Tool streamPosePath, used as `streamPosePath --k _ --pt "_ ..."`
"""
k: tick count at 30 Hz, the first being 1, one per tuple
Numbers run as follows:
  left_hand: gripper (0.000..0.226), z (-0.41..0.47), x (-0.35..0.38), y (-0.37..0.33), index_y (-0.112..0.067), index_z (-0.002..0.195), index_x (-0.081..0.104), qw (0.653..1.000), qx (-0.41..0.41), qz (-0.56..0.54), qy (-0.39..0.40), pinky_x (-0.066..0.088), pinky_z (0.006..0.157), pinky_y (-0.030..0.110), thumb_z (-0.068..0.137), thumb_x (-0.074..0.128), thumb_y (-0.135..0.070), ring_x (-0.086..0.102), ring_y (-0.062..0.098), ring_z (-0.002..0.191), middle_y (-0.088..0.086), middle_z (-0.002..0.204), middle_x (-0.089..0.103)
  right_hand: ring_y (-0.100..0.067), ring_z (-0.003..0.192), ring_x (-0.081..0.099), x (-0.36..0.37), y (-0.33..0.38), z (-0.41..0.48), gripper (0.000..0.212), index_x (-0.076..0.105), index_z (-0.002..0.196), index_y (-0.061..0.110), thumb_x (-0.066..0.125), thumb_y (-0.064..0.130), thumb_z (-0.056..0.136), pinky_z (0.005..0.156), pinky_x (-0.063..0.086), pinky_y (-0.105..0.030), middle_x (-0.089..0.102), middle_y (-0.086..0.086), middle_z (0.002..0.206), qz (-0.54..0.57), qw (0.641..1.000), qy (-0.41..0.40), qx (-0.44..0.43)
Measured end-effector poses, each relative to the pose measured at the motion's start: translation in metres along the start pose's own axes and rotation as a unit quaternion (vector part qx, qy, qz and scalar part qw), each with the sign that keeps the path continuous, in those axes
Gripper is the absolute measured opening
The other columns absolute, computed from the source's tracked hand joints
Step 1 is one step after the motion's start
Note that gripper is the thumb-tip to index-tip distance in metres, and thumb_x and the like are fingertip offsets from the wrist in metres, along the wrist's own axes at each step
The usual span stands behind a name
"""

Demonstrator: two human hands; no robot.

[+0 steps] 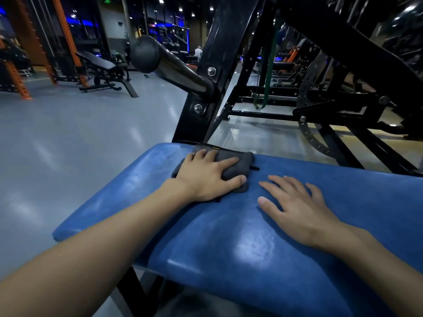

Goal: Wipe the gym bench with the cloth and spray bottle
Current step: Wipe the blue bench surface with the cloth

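Head view only. Left hand (203, 179) laid over dark grey cloth (242, 159), fingers fairly straight and spread across the wad, thumb along its near edge; pressing, not clenching. Cloth bunched at far edge of blue bench pad (229, 248), just in front of black frame upright (219, 65). Right hand (297, 202) flat on pad just beside cloth, fingers straight, holding nothing, apparently bracing. Spray bottle not in view.

Step in hand, as a judgement: wiping the far strip of the pad. To do well: flatten cloth out for more contact, press evenly with palm, overlapping strokes across full width, then work back toward the near end. Dull streaks and glare patches on pad suggest uneven coverage, worth another pass. Lift right hand off before wiping that patch. Watch knuckles near the upright and chrome bar (178, 69).

Containers: 0 visible, so nothing to report on contents. Background: grey floor (68, 145), 1 other bench (100, 62), green band (267, 88).
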State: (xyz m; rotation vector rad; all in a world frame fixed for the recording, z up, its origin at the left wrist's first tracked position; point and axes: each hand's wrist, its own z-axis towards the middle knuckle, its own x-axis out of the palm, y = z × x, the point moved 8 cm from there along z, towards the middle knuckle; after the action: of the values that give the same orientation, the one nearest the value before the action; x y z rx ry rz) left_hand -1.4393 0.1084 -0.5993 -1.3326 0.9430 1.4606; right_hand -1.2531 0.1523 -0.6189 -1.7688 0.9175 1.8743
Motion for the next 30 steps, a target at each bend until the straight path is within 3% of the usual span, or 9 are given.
streamPosePath --k 4,12,16,22,25,30 --pt "0.086 -0.072 -0.009 -0.005 -0.054 0.150 0.030 0.999 0.016 0.016 -0.022 0.023 0.117 0.046 0.073 0.009 -0.088 0.029 0.029 0.144 0.007 0.158 0.036 -0.008 0.150 0.001 -0.003 0.000 -0.001 0.065 0.022 0.152 0.042 0.011 0.064 0.092 0.121 0.001 -0.049 0.012 0.017 0.163 -0.007 1.000 -0.011 0.001" --pt "0.085 -0.167 -0.027 -0.012 -0.050 0.153 0.023 0.999 0.008 0.018 -0.032 0.017 0.119 0.046 0.077 0.011 -0.086 0.022 0.027 0.146 0.005 0.155 0.033 -0.011 0.150 0.009 -0.013 0.007 0.000 0.059 0.036 0.148 0.040 0.016 0.062 0.096 0.120 0.001 -0.051 0.025 0.014 0.160 0.017 0.999 -0.040 0.001" --pt "0.090 -0.142 -0.020 -0.008 -0.054 0.153 0.017 0.999 -0.008 0.030 -0.017 0.016 0.119 0.048 0.071 0.004 -0.089 0.019 0.029 0.147 0.002 0.160 0.028 -0.010 0.150 0.009 -0.019 0.023 0.008 0.064 0.030 0.151 0.041 0.015 0.064 0.093 0.121 0.002 -0.050 0.023 0.015 0.161 0.077 0.995 -0.056 -0.009" --pt "0.091 -0.055 -0.009 0.016 -0.055 0.149 0.026 1.000 -0.006 0.004 -0.013 0.026 0.114 0.048 0.067 0.007 -0.091 0.029 0.028 0.143 0.003 0.153 0.038 -0.009 0.151 -0.005 0.005 0.027 0.013 0.079 0.004 0.156 0.039 0.002 0.070 0.083 0.121 -0.004 -0.050 0.005 0.017 0.165 0.011 1.000 0.004 -0.014" --pt "0.092 -0.007 0.000 0.027 -0.057 0.150 0.024 1.000 -0.011 0.006 0.007 0.021 0.117 0.049 0.067 0.009 -0.093 0.024 0.030 0.147 0.006 0.159 0.033 -0.008 0.151 -0.010 0.007 0.026 0.014 0.079 0.006 0.156 0.041 0.000 0.070 0.083 0.121 -0.007 -0.050 -0.001 0.017 0.165 -0.001 1.000 0.013 -0.012" --pt "0.076 0.062 0.005 0.035 -0.056 0.150 0.024 0.999 -0.032 0.008 0.020 0.020 0.116 0.054 0.082 0.023 -0.089 0.028 0.033 0.146 0.008 0.159 0.034 -0.008 0.150 -0.014 0.008 0.025 0.015 0.074 0.009 0.154 0.045 0.004 0.070 0.085 0.120 -0.008 -0.049 -0.004 0.017 0.164 -0.007 1.000 0.019 -0.012"
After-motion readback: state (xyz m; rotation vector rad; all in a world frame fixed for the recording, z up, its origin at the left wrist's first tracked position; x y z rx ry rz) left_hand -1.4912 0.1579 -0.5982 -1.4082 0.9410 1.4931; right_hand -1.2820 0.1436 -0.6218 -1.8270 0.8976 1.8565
